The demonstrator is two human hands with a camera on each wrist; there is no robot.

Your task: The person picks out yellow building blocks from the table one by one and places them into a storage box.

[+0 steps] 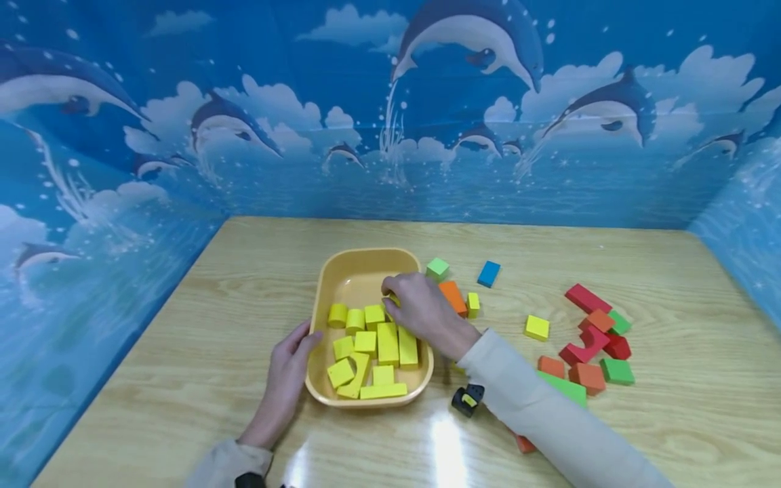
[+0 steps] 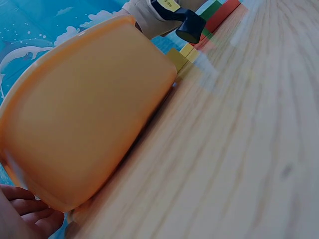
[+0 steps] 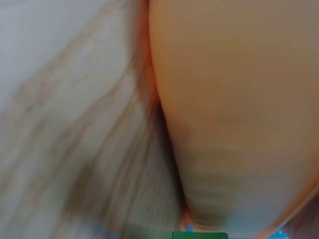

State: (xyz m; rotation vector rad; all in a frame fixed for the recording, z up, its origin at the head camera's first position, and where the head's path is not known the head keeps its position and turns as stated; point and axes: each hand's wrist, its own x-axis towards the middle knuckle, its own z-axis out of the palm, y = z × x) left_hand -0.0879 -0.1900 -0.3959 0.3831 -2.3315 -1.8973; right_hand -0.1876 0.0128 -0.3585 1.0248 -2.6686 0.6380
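Note:
A yellow-orange plastic tray (image 1: 360, 261) stands on the table with several yellow blocks (image 1: 387, 344) in it, among them cylinders, cubes, long bars and an arch. My left hand (image 1: 285, 366) grips its left side, thumb over the rim and fingers against the outer wall, as the left wrist view of the fingers (image 2: 30, 211) shows. Over the tray's right part, my right hand (image 1: 421, 308) pinches a yellow block (image 1: 393, 298), mostly hidden by the fingers. The right wrist view is blurred and filled mainly by the tray's outer wall (image 3: 234, 99).
Right of the tray lie a light green block (image 1: 437, 269), an orange block (image 1: 452, 297), a small yellow block (image 1: 472, 305) and a blue block (image 1: 489, 274). Farther right are a yellow block (image 1: 537, 328) and a cluster of red, orange and green blocks (image 1: 588, 346). A dolphin-print curtain (image 1: 366, 183) surrounds the table.

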